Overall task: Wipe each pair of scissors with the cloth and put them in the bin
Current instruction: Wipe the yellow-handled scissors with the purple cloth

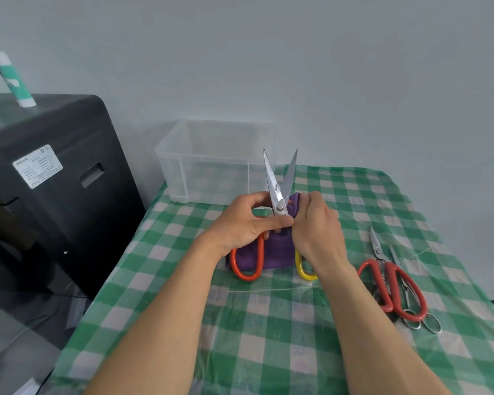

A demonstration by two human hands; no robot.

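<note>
Scissors [272, 181] pinched by left hand [243, 223]; right hand [317, 226] seemingly grips cloth [277, 252].

- Held scissors [280, 195] rose between the fingers [280, 222], with the cloth [277, 252] just behind them.
- The bin [211, 161] stood beyond the fingers.
- Spare scissors [394, 286] lay right of the fingers, on the table [268, 323].

Three pairs of scissors [280, 195] [391, 286] [421, 320], one cloth [277, 252], one bin [183, 172]; two hands [240, 223] [317, 226]

Head camera looks down, close over the table [268, 323].
</note>
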